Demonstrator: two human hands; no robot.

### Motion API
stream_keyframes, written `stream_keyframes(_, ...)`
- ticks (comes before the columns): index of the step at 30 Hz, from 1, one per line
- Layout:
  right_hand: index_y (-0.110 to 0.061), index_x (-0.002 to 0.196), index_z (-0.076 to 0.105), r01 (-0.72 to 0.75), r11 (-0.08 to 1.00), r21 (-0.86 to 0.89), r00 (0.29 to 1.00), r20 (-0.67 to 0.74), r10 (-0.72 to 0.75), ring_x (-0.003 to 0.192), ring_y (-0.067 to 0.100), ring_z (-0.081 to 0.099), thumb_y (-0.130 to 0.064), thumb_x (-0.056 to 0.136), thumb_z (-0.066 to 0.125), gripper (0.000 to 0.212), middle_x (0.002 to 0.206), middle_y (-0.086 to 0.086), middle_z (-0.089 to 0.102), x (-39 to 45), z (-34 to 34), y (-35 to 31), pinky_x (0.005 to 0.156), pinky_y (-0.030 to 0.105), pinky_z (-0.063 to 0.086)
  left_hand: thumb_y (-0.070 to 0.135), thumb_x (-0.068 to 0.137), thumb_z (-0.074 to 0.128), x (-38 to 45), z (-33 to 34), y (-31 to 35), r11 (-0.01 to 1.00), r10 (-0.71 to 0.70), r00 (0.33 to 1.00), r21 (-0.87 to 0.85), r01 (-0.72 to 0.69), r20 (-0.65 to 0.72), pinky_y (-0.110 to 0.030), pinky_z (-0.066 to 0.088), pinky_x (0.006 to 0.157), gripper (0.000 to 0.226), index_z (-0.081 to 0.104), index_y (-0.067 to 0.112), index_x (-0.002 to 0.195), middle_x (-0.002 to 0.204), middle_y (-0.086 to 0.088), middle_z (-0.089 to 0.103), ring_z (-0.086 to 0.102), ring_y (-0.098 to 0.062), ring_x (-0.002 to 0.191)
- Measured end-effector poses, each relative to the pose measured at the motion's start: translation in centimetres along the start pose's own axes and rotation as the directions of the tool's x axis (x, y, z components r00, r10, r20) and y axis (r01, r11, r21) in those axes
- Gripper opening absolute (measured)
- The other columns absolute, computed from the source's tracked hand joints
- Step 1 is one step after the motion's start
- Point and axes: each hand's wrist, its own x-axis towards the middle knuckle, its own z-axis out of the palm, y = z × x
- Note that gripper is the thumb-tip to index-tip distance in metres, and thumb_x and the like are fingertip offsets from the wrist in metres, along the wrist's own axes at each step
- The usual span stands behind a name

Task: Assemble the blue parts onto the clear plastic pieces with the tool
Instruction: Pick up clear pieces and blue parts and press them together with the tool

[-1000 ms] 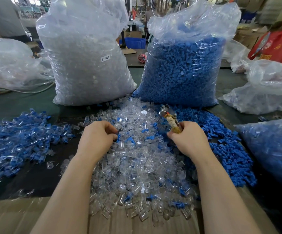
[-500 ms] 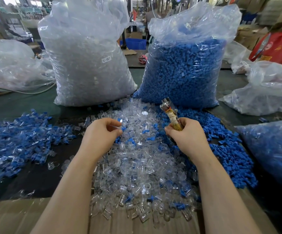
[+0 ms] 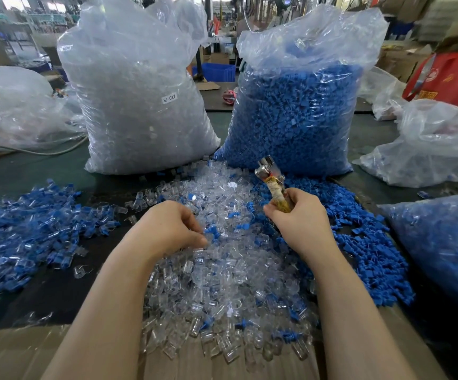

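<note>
Standing at the back of the dark surface [image 3: 44, 171], two tall plastic sacks are seen side by side: the left sack [image 3: 140, 105] is filled with clear plastic pieces and carries a small white label [image 3: 169, 98], while the right sack [image 3: 296, 105] is packed with blue parts. Further bags are placed around them: a crumpled clear bag [image 3: 13, 105] at far left, another clear bag [image 3: 431, 152] at right, and a bag of blue-and-clear pieces [image 3: 442, 248] at the right edge. A red bag [image 3: 453, 78] is seen behind at far right, and a blue crate [image 3: 214, 72] shows between the two sacks.

Spread in front of the sacks, a loose heap of clear plastic pieces [image 3: 222, 275] is mixed with a few blue ones and spills onto a sheet of cardboard [image 3: 16, 352] at the near edge. Loose blue parts [image 3: 370, 259] are piled just right of this heap, and a scatter of blue-and-clear pieces [image 3: 24, 231] lies to the left.

The left hand [image 3: 167, 229] is curled over the clear heap, its fingertips pinched together beside a small blue part [image 3: 213, 232]; whether anything is actually caught in that grip cannot be told. The right hand [image 3: 302, 223] is clenched around the handle of the tool [image 3: 273, 185], whose metal head points up and away, in front of the foot of the blue sack. The view of the heap's middle is partly blocked by both forearms.
</note>
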Motion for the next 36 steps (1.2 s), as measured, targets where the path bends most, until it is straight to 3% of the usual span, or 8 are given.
stream_keyframes(6,-0.024,0.080,0.060,0.023,0.999,0.045,1.000,0.006,-0.023,0.065,0.009,0.055,-0.035,0.084,0.072,0.017,0.069,-0.010,0.060,0.0,0.2,-0.2,0.060,0.029,0.041,0.017,0.077,0.081,0.0,0.6,0.4,0.986,0.036,0.995,-0.156,-0.050,-0.096,-0.027,0.054,0.057,0.012,0.070,0.020,0.078,0.064,0.005,0.071,0.063,-0.007,0.057)
stream_keyframes(9,-0.022,0.079,0.062,0.030,0.994,0.105,0.999,0.010,-0.032,0.063,0.010,0.055,-0.032,0.084,0.073,0.015,0.068,-0.009,0.062,0.0,0.3,-0.4,0.062,0.031,0.045,0.012,0.085,0.072,-0.1,1.2,1.0,0.938,0.055,0.990,-0.334,-0.097,-0.132,-0.036,0.058,0.070,0.013,0.068,0.022,0.090,0.072,-0.001,0.072,0.064,-0.012,0.064)
stream_keyframes(13,-0.019,0.082,0.065,0.046,0.986,0.160,0.998,0.034,-0.052,0.059,0.011,0.051,-0.029,0.084,0.072,0.012,0.065,-0.007,0.060,0.0,0.5,-0.6,0.064,0.036,0.048,0.006,0.091,0.066,-0.2,2.0,2.1,0.796,0.080,0.990,-0.590,-0.135,-0.118,-0.020,0.057,0.063,0.014,0.073,0.017,0.096,0.073,0.001,0.071,0.068,-0.008,0.066)
stream_keyframes(18,-0.021,0.081,0.066,0.109,0.966,0.235,0.991,0.048,-0.124,0.049,0.000,0.047,-0.023,0.085,0.071,0.007,0.056,-0.016,0.057,-0.3,0.8,-0.9,0.056,0.024,0.039,0.010,0.087,0.071,-0.2,3.0,3.1,0.599,0.045,0.992,-0.792,-0.118,-0.114,-0.017,0.055,0.063,0.006,0.075,0.009,0.092,0.069,0.001,0.072,0.068,-0.007,0.065)
stream_keyframes(21,-0.021,0.084,0.066,0.137,0.955,0.264,0.985,0.064,-0.159,0.049,0.000,0.047,-0.022,0.087,0.070,0.005,0.055,-0.020,0.057,-0.4,1.0,-1.1,0.054,0.021,0.037,0.017,0.089,0.069,-0.3,3.5,3.6,0.540,0.019,0.991,-0.833,-0.119,-0.129,-0.020,0.057,0.067,0.007,0.075,0.013,0.088,0.080,-0.002,0.075,0.068,-0.009,0.070)
stream_keyframes(26,-0.025,0.080,0.063,0.146,0.940,0.308,0.983,0.059,-0.172,0.048,-0.001,0.046,-0.025,0.088,0.071,0.011,0.054,-0.021,0.055,-0.7,1.1,-1.2,0.052,0.017,0.035,-0.003,0.084,0.070,-0.5,3.7,3.7,0.486,-0.028,0.982,-0.861,-0.149,-0.185,-0.019,0.058,0.070,0.019,0.072,0.010,0.099,0.093,-0.009,0.076,0.071,-0.013,0.078)
stream_keyframes(31,-0.027,0.076,0.061,0.161,0.925,0.344,0.982,0.042,-0.186,0.047,0.002,0.040,-0.028,0.088,0.071,0.016,0.051,-0.018,0.051,-1.0,1.4,-1.6,0.051,0.018,0.034,-0.002,0.077,0.077,-0.7,4.0,3.7,0.489,-0.104,0.960,-0.853,-0.179,-0.261,-0.017,0.058,0.067,0.020,0.074,0.008,0.095,0.084,-0.005,0.074,0.070,-0.008,0.071)
stream_keyframes(36,-0.022,0.077,0.060,0.180,0.927,0.330,0.978,0.042,-0.204,0.048,0.002,0.041,-0.032,0.087,0.072,0.019,0.052,-0.019,0.051,-1.2,1.6,-1.9,0.055,0.023,0.035,-0.003,0.077,0.076,-0.7,4.0,3.9,0.414,-0.114,0.971,-0.898,-0.147,-0.211,-0.016,0.056,0.063,0.018,0.075,0.010,0.090,0.073,0.000,0.074,0.070,-0.006,0.067)
